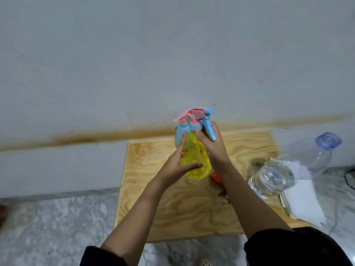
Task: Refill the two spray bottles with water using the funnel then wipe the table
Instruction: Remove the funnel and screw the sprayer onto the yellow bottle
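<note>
Yellow bottle (195, 160): light, slick thin plastic; left fingers (181, 143) spread on its side, right fingers (197, 132) pinching collar.

We see soft, even light with faint shadows. Everything looks a bit blurry, and the edges bend outward.

Plain home rm: stained grey wall (134, 64), marble floor (57, 217), low plywood table (192, 208).
</note>
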`<action>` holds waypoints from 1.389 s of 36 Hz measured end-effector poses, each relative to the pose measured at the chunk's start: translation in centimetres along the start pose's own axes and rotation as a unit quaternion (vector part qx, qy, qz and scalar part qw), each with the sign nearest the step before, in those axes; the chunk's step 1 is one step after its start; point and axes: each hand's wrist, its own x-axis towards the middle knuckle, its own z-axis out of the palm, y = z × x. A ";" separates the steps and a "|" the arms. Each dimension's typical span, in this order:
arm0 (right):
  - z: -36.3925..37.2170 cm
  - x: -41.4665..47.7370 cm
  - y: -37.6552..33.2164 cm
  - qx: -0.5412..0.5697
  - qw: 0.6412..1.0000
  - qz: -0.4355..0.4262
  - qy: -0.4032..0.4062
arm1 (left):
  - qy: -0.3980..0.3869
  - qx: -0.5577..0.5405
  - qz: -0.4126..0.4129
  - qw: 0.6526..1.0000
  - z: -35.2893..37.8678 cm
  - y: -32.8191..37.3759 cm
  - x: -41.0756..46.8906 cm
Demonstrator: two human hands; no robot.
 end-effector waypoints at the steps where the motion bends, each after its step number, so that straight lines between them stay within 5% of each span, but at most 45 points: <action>1: -0.1 0.2 -0.4 -0.003 1.000 -0.003 -0.011 | -0.002 0.001 0.006 1.000 -0.2 0.4 -0.1; 15: 0.4 1.0 -3.6 -0.006 0.999 0.002 -0.034 | 0.003 0.003 0.055 0.998 -0.6 3.1 -1.8; 20: 0.8 0.5 -3.8 0.025 1.000 0.004 0.018 | -0.010 0.017 0.070 0.997 -1.0 3.4 -2.3; 50: 1.2 0.0 -4.4 0.035 0.998 0.021 -0.051 | -0.020 0.016 0.069 0.997 -2.1 3.2 -3.4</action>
